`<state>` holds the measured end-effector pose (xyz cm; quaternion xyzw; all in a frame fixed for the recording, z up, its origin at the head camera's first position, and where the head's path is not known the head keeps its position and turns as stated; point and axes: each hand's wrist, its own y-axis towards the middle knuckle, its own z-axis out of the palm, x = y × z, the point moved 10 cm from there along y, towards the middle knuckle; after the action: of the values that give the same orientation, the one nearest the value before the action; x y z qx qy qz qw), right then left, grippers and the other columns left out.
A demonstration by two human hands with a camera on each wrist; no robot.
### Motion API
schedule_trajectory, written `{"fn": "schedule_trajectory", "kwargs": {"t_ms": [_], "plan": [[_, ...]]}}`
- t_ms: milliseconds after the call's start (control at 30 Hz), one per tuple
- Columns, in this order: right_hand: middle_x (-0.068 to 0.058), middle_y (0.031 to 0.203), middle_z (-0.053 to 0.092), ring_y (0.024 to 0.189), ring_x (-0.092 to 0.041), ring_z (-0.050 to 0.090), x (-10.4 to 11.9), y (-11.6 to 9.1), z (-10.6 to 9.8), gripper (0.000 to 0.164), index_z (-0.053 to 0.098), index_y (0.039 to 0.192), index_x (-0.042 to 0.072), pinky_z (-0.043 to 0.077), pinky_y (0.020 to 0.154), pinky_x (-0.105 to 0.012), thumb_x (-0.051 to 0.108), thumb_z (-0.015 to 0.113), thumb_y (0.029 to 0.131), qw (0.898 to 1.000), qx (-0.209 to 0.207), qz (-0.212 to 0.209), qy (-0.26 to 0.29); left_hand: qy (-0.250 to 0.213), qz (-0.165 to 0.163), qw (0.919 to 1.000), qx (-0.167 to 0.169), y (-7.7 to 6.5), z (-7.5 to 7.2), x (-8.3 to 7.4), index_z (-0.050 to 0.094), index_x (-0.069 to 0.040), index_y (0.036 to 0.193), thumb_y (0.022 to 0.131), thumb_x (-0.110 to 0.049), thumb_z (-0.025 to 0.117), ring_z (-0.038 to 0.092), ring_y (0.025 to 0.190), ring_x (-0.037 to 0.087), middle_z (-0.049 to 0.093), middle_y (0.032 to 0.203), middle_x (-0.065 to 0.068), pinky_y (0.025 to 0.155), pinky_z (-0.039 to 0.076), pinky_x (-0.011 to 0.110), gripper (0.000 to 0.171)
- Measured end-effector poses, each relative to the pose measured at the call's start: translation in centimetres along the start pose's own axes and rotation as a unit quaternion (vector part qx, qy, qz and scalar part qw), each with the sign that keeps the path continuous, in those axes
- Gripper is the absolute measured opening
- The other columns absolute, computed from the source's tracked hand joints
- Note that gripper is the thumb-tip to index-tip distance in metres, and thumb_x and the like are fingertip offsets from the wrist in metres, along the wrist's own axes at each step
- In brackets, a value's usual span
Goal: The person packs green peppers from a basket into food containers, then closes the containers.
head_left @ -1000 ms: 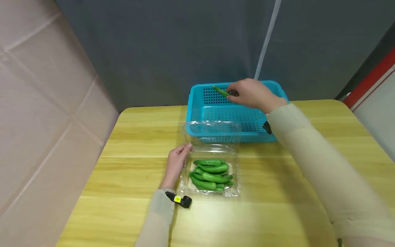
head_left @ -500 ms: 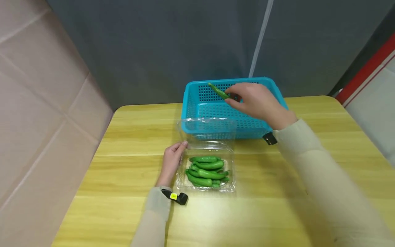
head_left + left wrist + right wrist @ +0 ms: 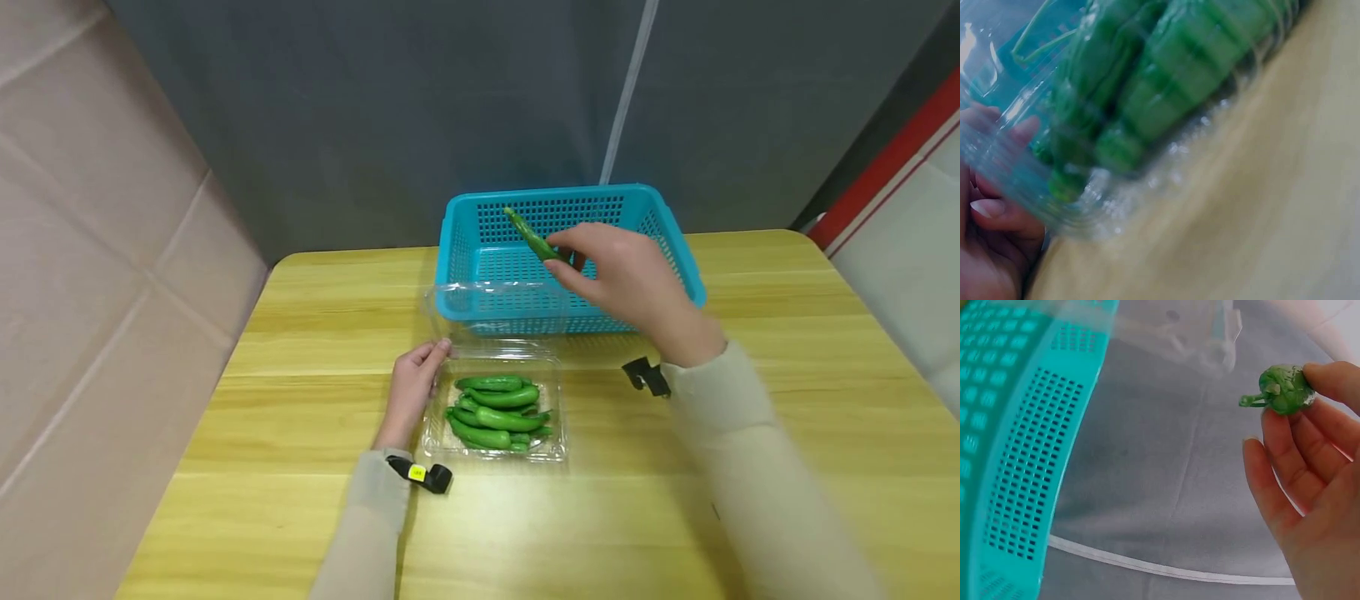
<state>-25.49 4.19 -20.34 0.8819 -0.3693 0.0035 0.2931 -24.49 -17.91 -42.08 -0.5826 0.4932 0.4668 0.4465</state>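
Note:
In the head view my right hand (image 3: 626,271) pinches a long green chili pepper (image 3: 527,235) between thumb and fingers, above the blue plastic basket (image 3: 444,267). The right wrist view looks at this chili pepper (image 3: 1286,389) end-on, its stem pointing out. My left hand (image 3: 411,383) grips the left side of a clear plastic clamshell box (image 3: 561,408) near its hinge. Several green chili peppers (image 3: 498,417) lie in the box's lower half. Its lid (image 3: 498,321) is raised in front of the basket. Through the plastic in the left wrist view, the chili peppers (image 3: 1172,75) look blurred.
A light wooden table (image 3: 315,417) carries the box and the basket. Behind its far edge stands a dark grey partition (image 3: 360,125) with a pale seam. A pale wall (image 3: 82,233) rises at the left. Small black cameras (image 3: 647,377) are strapped at both wrists.
My right hand has come nearer over the basket with the chili pepper still pinched, and the pepper tilts more steeply. The left hand stays at the box. The head view has shifted slightly.

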Motion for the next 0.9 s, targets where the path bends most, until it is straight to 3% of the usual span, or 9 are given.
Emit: {"fn": "schedule_trajectory", "kwargs": {"t_ms": [500, 900], "plan": [[0.001, 0.083, 0.062, 0.072, -0.011, 0.055, 2.1, -3.1, 1.6, 0.026, 0.064, 0.102, 0.006, 0.046, 0.063, -0.028, 0.021, 0.067, 0.081, 0.995, -0.066, -0.018, 0.066, -0.01, -0.008, 0.9999, -0.009, -0.5, -0.2, 0.6, 0.065, 0.002, 0.091, 0.088, -0.037, 0.055, 0.031, 0.034, 0.006, 0.035, 0.047, -0.001, 0.034, 0.026, 0.022, 0.04], [0.0, 0.083, 0.062, 0.071, -0.011, 0.055, 2.6, -5.4, 5.4, 0.029, 0.065, 0.102, 0.004, 0.048, 0.062, -0.027, 0.013, 0.071, 0.075, 0.992, -0.049, -0.032, 0.115, -0.014, -0.004, 0.9999, -0.008, -0.5, 0.0, 0.8, 0.065, 0.001, 0.091, 0.088, -0.037, 0.055, 0.03, 0.032, 0.005, 0.034, 0.045, -0.001, 0.032, 0.024, 0.023, 0.04]]}}
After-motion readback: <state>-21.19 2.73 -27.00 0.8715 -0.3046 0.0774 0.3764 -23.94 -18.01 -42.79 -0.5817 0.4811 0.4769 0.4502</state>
